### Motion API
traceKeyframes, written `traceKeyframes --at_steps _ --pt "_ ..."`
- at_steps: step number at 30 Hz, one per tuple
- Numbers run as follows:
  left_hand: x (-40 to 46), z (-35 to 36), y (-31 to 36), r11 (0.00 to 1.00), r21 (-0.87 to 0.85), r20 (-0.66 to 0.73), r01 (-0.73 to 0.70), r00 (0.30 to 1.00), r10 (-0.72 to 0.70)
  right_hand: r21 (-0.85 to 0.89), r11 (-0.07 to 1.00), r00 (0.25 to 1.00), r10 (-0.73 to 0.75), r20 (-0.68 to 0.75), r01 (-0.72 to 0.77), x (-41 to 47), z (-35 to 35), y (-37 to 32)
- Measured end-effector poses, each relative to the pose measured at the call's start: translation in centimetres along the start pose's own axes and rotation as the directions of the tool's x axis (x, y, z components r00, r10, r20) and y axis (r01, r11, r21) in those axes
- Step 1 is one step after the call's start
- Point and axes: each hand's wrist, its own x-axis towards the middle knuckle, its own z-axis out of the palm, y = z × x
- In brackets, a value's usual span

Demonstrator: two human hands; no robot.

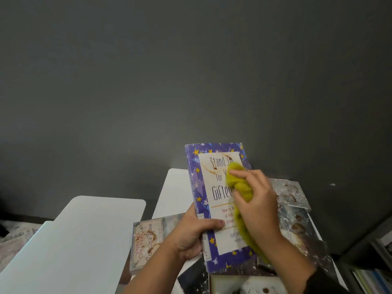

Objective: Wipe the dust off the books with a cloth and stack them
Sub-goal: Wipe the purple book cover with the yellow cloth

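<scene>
A purple book with yellow stars and a white title panel [214,187] is held up, tilted, above the table. My left hand [195,234] grips its left edge, thumb across the cover. My right hand [256,200] presses a bunched yellow-green cloth [237,181] against the right side of the cover, hiding part of the title. A brown ring stain shows near the top of the white panel. Several other dusty, stained books lie on the table underneath: a beige one [146,242] to the left and grey speckled ones [294,206] to the right.
The books lie on a white table [174,192] against a dark grey wall. A second white table [74,240] stands to the left with a gap between them. A dark shelf with papers [373,266] sits at the lower right. Patterned floor shows at far left.
</scene>
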Motion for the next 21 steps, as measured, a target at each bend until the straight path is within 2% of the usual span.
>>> traceKeyframes --at_steps 3,5,7,11,13,15,19,21 --pt "0.3 0.4 -0.1 0.997 -0.029 -0.001 -0.074 0.997 0.074 -0.031 0.983 0.977 -0.174 0.120 0.179 -2.5 0.9 -1.4" --pt "0.5 0.5 -0.1 0.996 -0.036 -0.009 -0.082 0.997 0.082 -0.011 0.981 0.973 -0.193 0.129 0.196 -2.2 0.9 -1.2" --pt "0.6 0.3 -0.1 0.998 -0.021 -0.009 -0.051 0.999 0.051 -0.014 0.991 0.991 -0.129 0.042 0.130 -0.7 0.6 0.1" --pt "0.4 -0.1 -0.1 1.000 0.011 0.024 0.011 1.000 -0.011 0.070 0.988 0.982 0.147 -0.117 -0.139 2.2 -0.3 2.5" --pt "0.4 -0.1 -0.2 0.999 0.029 0.038 0.019 0.999 -0.020 0.078 0.982 0.973 0.182 -0.141 -0.173 1.9 -0.2 2.3" --pt "0.5 0.1 -0.2 0.999 0.028 0.029 0.016 0.999 -0.016 0.069 0.989 0.983 0.136 -0.122 -0.128 0.7 0.4 0.9" --pt "0.8 0.4 0.0 0.997 -0.071 -0.009 -0.041 0.999 0.040 0.001 0.991 0.990 -0.131 0.043 0.131 -2.4 2.0 -1.7" --pt "0.8 0.3 0.2 0.996 -0.077 -0.011 -0.042 0.999 0.041 0.004 0.987 0.985 -0.162 0.055 0.162 -2.0 1.7 -1.5"
